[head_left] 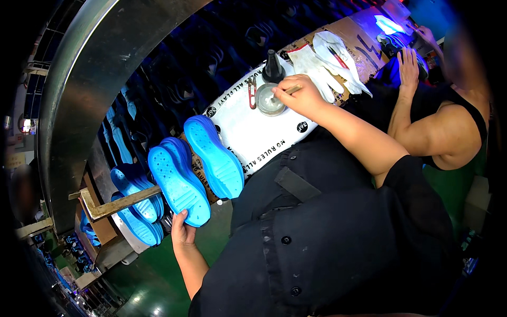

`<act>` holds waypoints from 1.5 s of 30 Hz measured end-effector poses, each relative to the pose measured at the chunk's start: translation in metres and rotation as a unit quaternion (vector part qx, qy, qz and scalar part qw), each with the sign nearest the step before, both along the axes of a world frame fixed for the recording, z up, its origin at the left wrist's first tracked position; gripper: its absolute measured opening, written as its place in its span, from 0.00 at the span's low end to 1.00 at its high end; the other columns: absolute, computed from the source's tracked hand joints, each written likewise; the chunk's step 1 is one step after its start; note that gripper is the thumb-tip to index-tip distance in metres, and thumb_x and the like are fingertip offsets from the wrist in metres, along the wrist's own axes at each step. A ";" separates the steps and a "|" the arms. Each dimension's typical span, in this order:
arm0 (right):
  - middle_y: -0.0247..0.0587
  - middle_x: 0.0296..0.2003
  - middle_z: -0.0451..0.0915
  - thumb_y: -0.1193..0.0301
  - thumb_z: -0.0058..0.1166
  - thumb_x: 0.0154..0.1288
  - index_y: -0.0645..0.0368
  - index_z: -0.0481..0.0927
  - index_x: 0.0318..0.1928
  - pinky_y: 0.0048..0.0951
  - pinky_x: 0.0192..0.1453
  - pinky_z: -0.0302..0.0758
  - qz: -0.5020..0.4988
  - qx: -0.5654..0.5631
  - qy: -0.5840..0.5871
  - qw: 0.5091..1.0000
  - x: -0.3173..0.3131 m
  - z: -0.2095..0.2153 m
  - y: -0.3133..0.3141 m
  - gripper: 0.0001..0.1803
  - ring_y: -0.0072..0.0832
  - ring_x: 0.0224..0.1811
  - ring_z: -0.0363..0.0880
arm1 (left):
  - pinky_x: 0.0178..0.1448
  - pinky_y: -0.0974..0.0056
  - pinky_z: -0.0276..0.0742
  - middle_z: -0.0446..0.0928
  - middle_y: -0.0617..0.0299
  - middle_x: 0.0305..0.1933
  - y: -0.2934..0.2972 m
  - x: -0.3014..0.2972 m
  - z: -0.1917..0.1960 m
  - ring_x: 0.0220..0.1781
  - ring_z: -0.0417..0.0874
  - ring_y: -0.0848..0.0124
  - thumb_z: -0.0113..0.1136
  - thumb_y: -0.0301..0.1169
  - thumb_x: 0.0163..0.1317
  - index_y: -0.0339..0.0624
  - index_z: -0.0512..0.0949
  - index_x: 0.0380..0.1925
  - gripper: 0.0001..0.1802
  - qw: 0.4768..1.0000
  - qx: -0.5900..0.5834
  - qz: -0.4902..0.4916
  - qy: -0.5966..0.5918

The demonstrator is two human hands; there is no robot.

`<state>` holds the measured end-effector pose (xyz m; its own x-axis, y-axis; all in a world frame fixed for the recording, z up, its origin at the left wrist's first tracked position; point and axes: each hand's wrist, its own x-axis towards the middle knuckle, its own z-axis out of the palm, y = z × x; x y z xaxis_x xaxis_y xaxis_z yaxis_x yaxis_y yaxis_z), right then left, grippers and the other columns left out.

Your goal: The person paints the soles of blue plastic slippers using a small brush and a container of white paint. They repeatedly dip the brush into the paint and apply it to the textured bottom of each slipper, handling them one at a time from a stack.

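My left hand (184, 230) grips the near end of a light-blue shoe sole (182, 185), its thumb at the edge and the other fingers mostly hidden beneath. Darker blue shows under that sole, perhaps more soles stacked. Close by on the right lies another blue sole (215, 158), at the edge of a white printed sheet (245, 132). My right hand (300, 95) is closed round the light-brown handle of a brush (290, 90), whose tip reaches into a small round bowl (270, 103) of pale liquid. Beside the bowl are red-handled snips (252, 93) and a black cone-topped bottle (272, 67).
White gloves (317, 66) and a red pen-like tool (338, 57) lie on cardboard beyond the bowl. More blue soles (138, 193) are stacked at left, beside a metal bracket (119, 203). A curved metal frame (71, 100) arches overhead. A co-worker (449, 124) works at right under bluish light.
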<state>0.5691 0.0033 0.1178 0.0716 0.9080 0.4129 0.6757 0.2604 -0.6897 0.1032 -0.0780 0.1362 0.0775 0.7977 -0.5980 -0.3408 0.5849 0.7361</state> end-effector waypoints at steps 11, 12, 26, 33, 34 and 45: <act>0.40 0.23 0.79 0.64 0.52 0.65 0.60 0.82 0.26 0.30 0.36 0.71 -0.054 -0.079 0.129 0.987 0.001 0.017 -0.011 0.16 0.29 0.28 0.76 | 0.33 0.64 0.80 0.77 0.55 0.46 -0.008 0.034 0.010 0.42 0.81 0.65 0.61 0.31 0.54 0.34 0.67 0.55 0.28 0.998 -0.022 -0.027 -0.057; 0.41 0.24 0.79 0.62 0.52 0.65 0.60 0.82 0.26 0.29 0.37 0.71 -0.063 -0.081 0.176 0.979 0.003 0.021 -0.011 0.16 0.29 0.28 0.77 | 0.31 0.64 0.79 0.77 0.55 0.45 -0.009 0.041 0.012 0.41 0.82 0.66 0.61 0.31 0.54 0.34 0.66 0.55 0.28 0.999 -0.016 -0.016 -0.042; 0.40 0.29 0.79 0.63 0.45 0.69 0.66 0.80 0.31 0.25 0.41 0.68 0.040 -0.076 0.453 0.887 -0.008 0.097 -0.076 0.18 0.24 0.30 0.72 | 0.55 0.65 0.72 0.75 0.52 0.48 0.033 0.195 0.057 0.48 0.77 0.67 0.60 0.26 0.59 0.29 0.66 0.52 0.23 0.911 0.341 -0.044 0.228; 0.35 0.23 0.80 0.70 0.47 0.65 0.60 0.81 0.27 0.38 0.53 0.67 0.124 0.086 0.126 0.981 -0.020 0.105 -0.090 0.13 0.30 0.30 0.76 | 0.53 0.65 0.71 0.78 0.53 0.44 0.032 0.223 0.070 0.45 0.78 0.69 0.61 0.24 0.56 0.28 0.72 0.46 0.18 0.867 0.416 -0.064 0.267; 0.35 0.23 0.80 0.69 0.47 0.65 0.60 0.81 0.26 0.39 0.53 0.67 0.120 0.078 0.104 0.984 -0.018 0.104 -0.093 0.14 0.30 0.30 0.76 | 0.52 0.66 0.71 0.78 0.55 0.42 0.029 0.232 0.076 0.43 0.78 0.70 0.61 0.23 0.55 0.29 0.73 0.43 0.16 0.870 0.424 -0.057 0.246; 0.37 0.18 0.76 0.69 0.54 0.61 0.58 0.80 0.22 0.33 0.40 0.66 0.078 0.114 0.071 0.988 -0.021 0.105 -0.083 0.11 0.33 0.24 0.73 | 0.44 0.67 0.74 0.80 0.57 0.33 0.032 0.226 0.072 0.36 0.80 0.71 0.59 0.20 0.52 0.32 0.77 0.34 0.08 0.829 0.484 -0.083 0.266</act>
<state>0.5483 -0.0800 0.2233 0.0099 0.7973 0.6036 0.5148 0.5134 -0.6866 0.3295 -0.0465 0.2079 0.1649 0.9286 0.3325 0.2099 -0.3625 0.9081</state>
